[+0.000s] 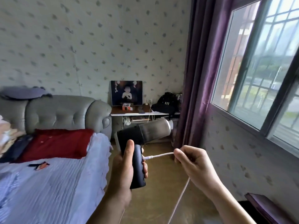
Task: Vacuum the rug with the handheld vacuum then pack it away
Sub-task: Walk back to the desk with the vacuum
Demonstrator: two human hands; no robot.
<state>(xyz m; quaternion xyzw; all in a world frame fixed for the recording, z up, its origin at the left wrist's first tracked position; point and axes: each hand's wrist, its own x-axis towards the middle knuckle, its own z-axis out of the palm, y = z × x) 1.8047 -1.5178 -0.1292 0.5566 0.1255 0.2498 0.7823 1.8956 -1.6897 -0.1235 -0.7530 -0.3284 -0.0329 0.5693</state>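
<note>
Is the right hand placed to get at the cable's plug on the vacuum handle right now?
Probably yes. The right hand pinches the white cable close beside the plug, with nothing between them. The left hand grips the vacuum by its handle, leaving the plug uncovered.

Blk vacuum, wht cable, purple curtain.
</note>
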